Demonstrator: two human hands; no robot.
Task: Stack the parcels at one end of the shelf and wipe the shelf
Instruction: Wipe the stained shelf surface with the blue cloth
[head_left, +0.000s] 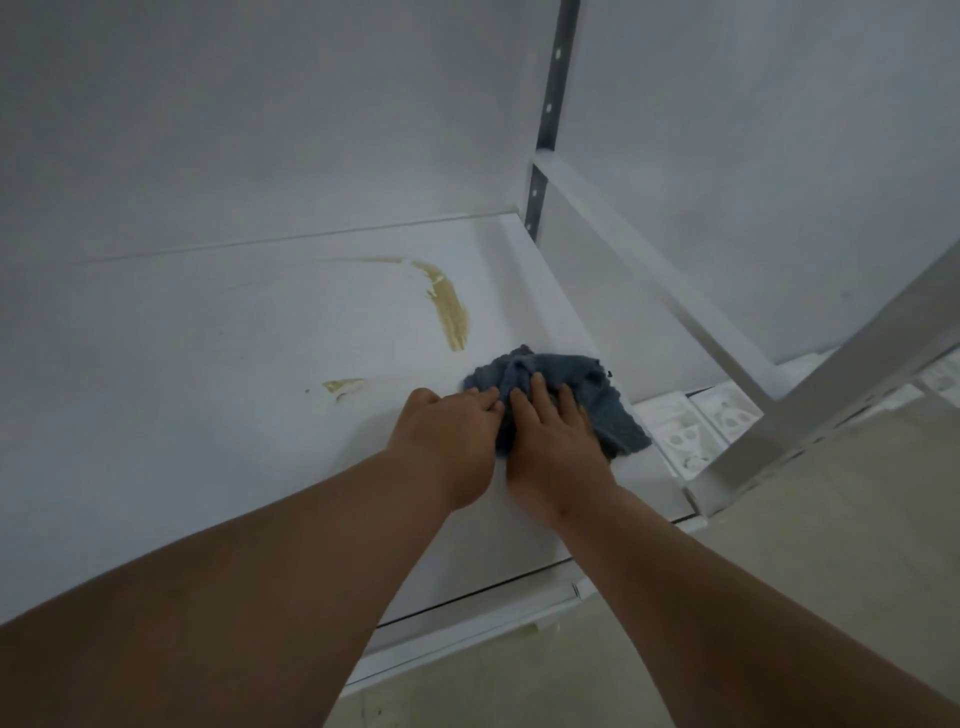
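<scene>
Blue cloth (566, 395) under right hand (550, 447) fingers (537, 389)

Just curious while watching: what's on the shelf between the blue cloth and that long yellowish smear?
Nothing: in the head view, only bare white shelf separates the blue cloth from the long yellowish smear.

white shelf (182, 338) bears a crumpled blue cloth (587, 387) and yellowish smears (452, 306).

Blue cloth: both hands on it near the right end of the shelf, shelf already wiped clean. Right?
Not quite. The head view shows both the left hand and right hand on the blue cloth near the right end of the shelf, but yellowish smears remain.
</scene>
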